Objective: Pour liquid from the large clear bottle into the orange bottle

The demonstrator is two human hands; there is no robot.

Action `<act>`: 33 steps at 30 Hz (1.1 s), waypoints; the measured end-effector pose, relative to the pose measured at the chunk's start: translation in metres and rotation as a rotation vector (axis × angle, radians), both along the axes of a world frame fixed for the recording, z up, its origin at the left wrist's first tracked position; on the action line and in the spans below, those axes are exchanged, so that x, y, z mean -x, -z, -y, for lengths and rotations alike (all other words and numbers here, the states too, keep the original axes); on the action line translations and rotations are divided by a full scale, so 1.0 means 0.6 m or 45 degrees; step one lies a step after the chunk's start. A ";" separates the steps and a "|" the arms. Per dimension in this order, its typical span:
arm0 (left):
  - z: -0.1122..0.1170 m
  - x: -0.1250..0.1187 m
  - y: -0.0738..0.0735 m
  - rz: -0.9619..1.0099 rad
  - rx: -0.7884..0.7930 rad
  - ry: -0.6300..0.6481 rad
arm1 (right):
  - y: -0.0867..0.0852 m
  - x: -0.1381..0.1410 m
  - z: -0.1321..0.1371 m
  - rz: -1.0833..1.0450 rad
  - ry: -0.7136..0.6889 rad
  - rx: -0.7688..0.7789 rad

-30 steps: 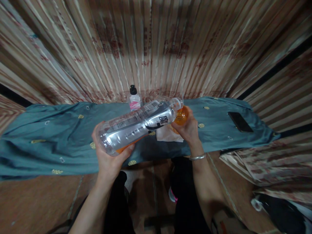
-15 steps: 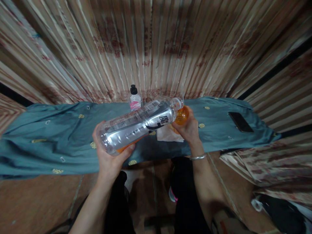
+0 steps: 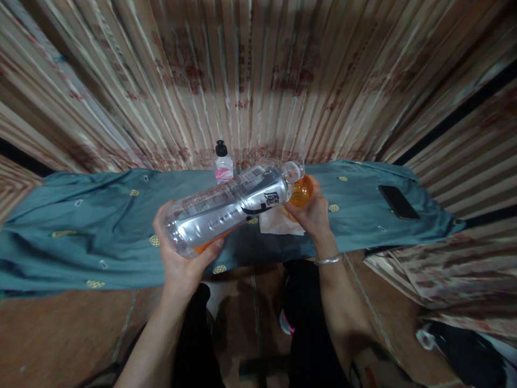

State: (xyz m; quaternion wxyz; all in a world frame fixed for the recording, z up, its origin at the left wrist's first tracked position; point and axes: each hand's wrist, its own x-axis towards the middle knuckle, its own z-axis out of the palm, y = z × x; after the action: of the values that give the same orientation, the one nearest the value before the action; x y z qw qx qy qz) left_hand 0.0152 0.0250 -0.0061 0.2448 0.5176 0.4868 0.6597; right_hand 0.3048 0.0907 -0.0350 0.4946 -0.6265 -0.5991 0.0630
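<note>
My left hand [image 3: 181, 264] grips the base of a large clear plastic bottle [image 3: 230, 207], tipped on its side with the open neck pointing right. The neck meets a small orange cup [image 3: 301, 191] that my right hand [image 3: 313, 215] holds just above the teal cloth [image 3: 92, 231]. A strip of orange liquid shows along the bottle's lower side. A white tissue [image 3: 278, 223] lies on the cloth under the cup.
A small bottle with a black cap and pink label [image 3: 223, 164] stands at the back by the striped curtain [image 3: 258, 81]. A black phone [image 3: 398, 202] lies on the cloth to the right. My dark-clad legs [image 3: 307, 323] are below.
</note>
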 end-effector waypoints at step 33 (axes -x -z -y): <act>0.001 -0.007 -0.005 -0.010 0.018 0.028 | -0.002 0.000 0.000 -0.019 -0.003 0.011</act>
State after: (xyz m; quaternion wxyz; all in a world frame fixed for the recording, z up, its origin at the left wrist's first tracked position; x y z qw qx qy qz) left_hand 0.0193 0.0243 -0.0029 0.2540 0.5237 0.4867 0.6514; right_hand 0.3048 0.0905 -0.0339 0.4961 -0.6275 -0.5959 0.0708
